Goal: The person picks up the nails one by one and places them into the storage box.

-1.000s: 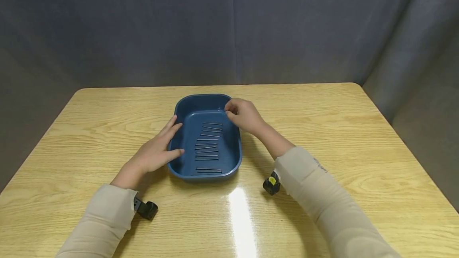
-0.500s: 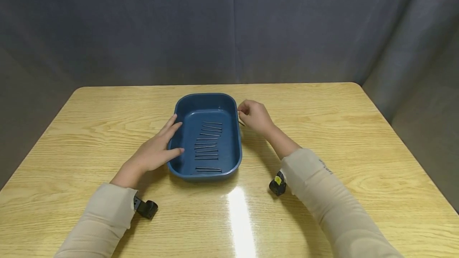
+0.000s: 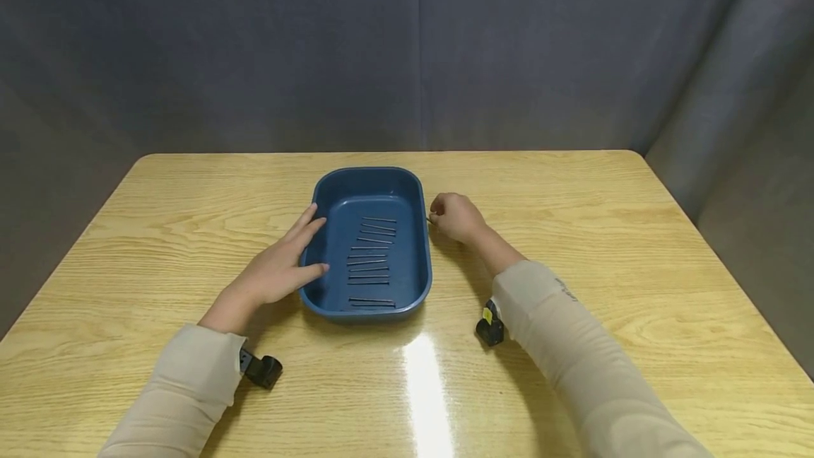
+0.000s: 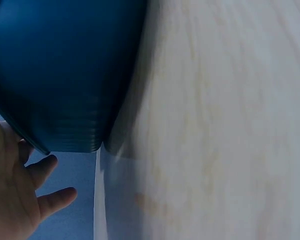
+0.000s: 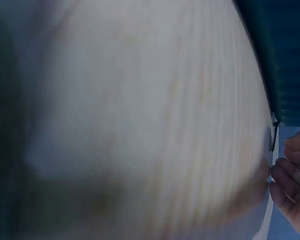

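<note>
A blue tray [image 3: 364,311] stands on the wooden table, with several thin dark nails [image 3: 369,278] laid crosswise in a rough column on its floor. My left hand [image 3: 270,271] rests at the tray's left rim, fingers spread and thumb reaching over the edge. My right hand [image 3: 456,218] is low beside the tray's right side, its fingers bent. A small dark nail [image 5: 275,136] shows by these fingertips in the right wrist view, between them and the tray wall. I cannot tell whether the fingers grip it.
Each sleeve cuff carries a small black camera, the left one [image 3: 263,371] and the right one [image 3: 490,329]. Wooden table top [image 3: 604,232] extends on both sides of the tray. A dark grey curtain [image 3: 286,55] hangs behind the table.
My right hand has moved from inside the tray's far right corner, out over the rim to the right, then down toward the table beside it. The left hand has stayed put.
</note>
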Demonstrator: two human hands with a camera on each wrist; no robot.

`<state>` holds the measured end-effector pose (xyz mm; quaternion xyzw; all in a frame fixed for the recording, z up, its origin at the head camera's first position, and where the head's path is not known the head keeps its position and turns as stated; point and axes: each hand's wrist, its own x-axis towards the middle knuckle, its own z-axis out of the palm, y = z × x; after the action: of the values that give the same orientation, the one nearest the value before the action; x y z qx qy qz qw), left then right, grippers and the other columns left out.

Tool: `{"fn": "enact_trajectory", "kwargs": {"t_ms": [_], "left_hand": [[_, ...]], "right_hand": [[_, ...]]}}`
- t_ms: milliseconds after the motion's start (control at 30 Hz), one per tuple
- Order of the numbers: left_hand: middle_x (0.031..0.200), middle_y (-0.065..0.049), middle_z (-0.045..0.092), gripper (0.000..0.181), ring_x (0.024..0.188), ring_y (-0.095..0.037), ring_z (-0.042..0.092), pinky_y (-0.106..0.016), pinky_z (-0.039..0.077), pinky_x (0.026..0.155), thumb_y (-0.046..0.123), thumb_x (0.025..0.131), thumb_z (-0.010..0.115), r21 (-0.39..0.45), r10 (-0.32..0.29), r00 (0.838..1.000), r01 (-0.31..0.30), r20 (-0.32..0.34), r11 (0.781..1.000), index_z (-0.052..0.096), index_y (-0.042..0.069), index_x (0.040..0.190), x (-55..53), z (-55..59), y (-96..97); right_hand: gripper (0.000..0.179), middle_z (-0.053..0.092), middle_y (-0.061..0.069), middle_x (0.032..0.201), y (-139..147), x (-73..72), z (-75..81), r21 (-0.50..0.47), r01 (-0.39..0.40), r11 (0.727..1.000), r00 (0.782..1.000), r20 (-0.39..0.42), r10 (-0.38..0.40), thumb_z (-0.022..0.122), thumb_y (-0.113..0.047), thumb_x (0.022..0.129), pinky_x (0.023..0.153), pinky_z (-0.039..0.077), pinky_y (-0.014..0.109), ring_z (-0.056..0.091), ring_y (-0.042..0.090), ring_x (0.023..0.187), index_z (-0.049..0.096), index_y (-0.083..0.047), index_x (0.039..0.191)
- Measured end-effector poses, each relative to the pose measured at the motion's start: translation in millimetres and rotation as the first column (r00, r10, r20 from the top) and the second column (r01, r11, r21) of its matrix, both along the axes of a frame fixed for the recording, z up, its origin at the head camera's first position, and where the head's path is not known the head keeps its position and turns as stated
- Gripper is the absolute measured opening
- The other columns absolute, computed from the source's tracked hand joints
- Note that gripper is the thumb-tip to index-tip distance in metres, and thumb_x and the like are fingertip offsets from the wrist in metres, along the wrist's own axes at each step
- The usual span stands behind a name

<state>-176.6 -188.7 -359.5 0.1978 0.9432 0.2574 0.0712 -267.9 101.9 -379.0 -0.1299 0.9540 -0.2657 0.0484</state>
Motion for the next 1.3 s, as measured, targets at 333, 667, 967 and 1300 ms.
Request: {"fn": "enact_trajectory", "kwargs": {"t_ms": [333, 667, 967, 1300], "left_hand": [[0.143, 0.008, -0.007, 0.070, 0.121, -0.034, 0.028, -0.052, 0.038, 0.078, 0.035, 0.082, 0.050, 0.000, 0.002, 1.000, -0.002, -0.004, 1.000, 0.015, 0.014, 0.139, -0.1, 0.5, 1.6], [0.143, 0.009, -0.007, 0.070, 0.119, -0.035, 0.031, -0.051, 0.039, 0.076, 0.034, 0.082, 0.050, -0.002, 0.004, 1.000, -0.004, -0.005, 1.000, 0.015, 0.014, 0.139, 0.1, 0.1, 1.9], [0.143, 0.007, -0.007, 0.070, 0.120, -0.034, 0.030, -0.050, 0.039, 0.076, 0.034, 0.082, 0.050, -0.004, -0.001, 1.000, 0.001, -0.005, 1.000, 0.015, 0.013, 0.139, -0.8, 0.4, 2.3], [0.143, 0.007, -0.006, 0.070, 0.120, -0.035, 0.029, -0.051, 0.039, 0.076, 0.033, 0.082, 0.050, 0.003, 0.003, 1.000, -0.003, -0.006, 1.000, 0.016, 0.013, 0.139, -1.6, -2.0, 2.1]], "right_hand": [[0.023, 0.058, 0.012, 0.092, -6.8, -4.4, 1.5, 0.173, -0.047, 0.984, 0.997, -0.045, 0.056, 0.054, -0.019, 0.082, 0.073, 0.042, 0.034, 0.053, 0.023, 0.084, 0.061, 0.001, 0.091], [0.019, 0.059, 0.011, 0.091, -9.5, -2.2, 2.5, 0.242, -0.054, 0.969, 0.996, -0.051, 0.068, 0.054, -0.015, 0.082, 0.071, 0.045, 0.034, 0.055, 0.022, 0.083, 0.062, 0.000, 0.091], [0.023, 0.054, 0.004, 0.069, -10.3, -2.4, 2.7, 0.311, -0.013, 0.950, 0.997, -0.063, 0.034, 0.053, -0.014, 0.080, 0.051, 0.042, 0.031, 0.047, 0.015, 0.061, 0.052, -0.008, 0.058], [0.019, 0.053, 0.002, 0.065, -2.3, 0.8, 4.6, 0.261, 0.068, 0.963, 0.997, 0.009, -0.072, 0.052, -0.014, 0.081, 0.043, 0.035, 0.026, 0.043, 0.015, 0.053, 0.061, -0.006, 0.067]]}}
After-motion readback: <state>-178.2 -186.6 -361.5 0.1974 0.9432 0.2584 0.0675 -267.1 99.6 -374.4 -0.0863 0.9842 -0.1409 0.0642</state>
